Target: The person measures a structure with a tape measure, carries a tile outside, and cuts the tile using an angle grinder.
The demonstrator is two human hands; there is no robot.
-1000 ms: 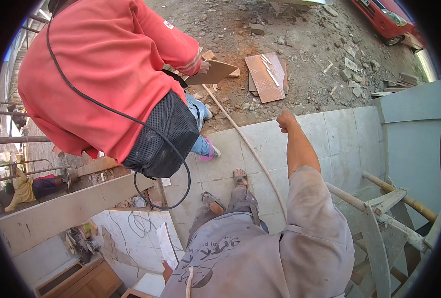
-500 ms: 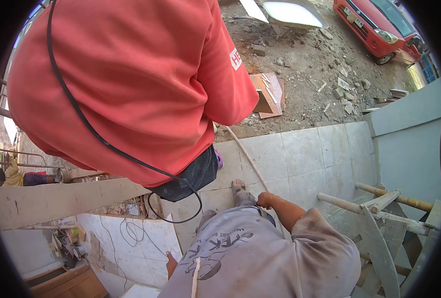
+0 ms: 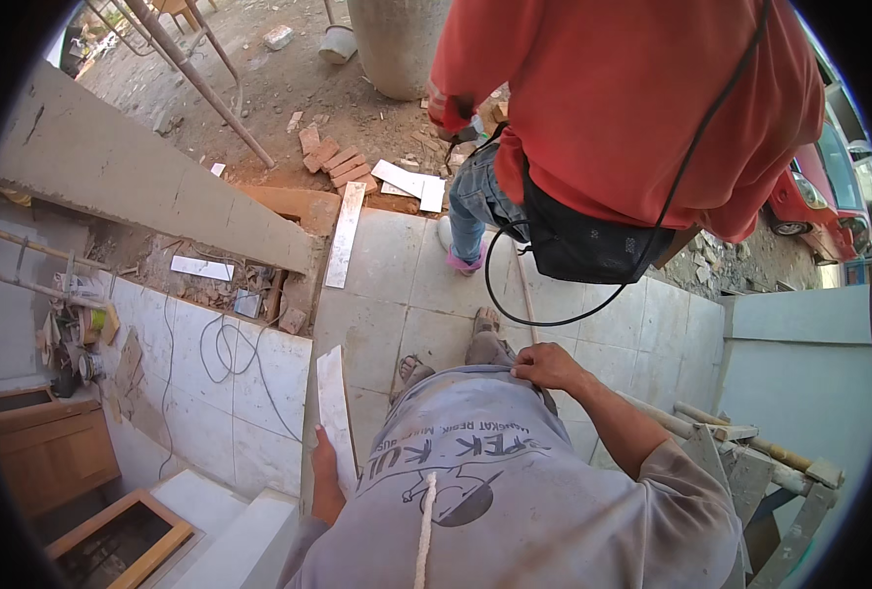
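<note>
My left hand (image 3: 325,459) holds a narrow white tile strip (image 3: 336,407) upright beside my left hip. My right hand (image 3: 544,368) is at my waist, fingers closed on the hem of my grey shirt (image 3: 500,407). Just ahead of my sandalled feet (image 3: 480,329) stands a co-worker in a red top (image 3: 623,118), with their back toward me, a black mesh bag (image 3: 583,245) at the hip and a looping black cable (image 3: 497,294) hanging from them. A long white strip (image 3: 345,236) lies on the pale tiled floor (image 3: 357,329) left of the co-worker.
A low wall (image 3: 161,196) borders the left, past which are cables, debris and wooden cabinets (image 3: 48,452). Scaffold frames (image 3: 765,471) stand at my right. Bricks (image 3: 328,157), rubble, a metal pole (image 3: 210,98), a grey cylinder (image 3: 397,39) and a red car (image 3: 814,211) lie beyond.
The view has swung left, so the co-worker now appears to the right. My raised right hand has come down to my waist, and the strip in my left hand shows more fully.
</note>
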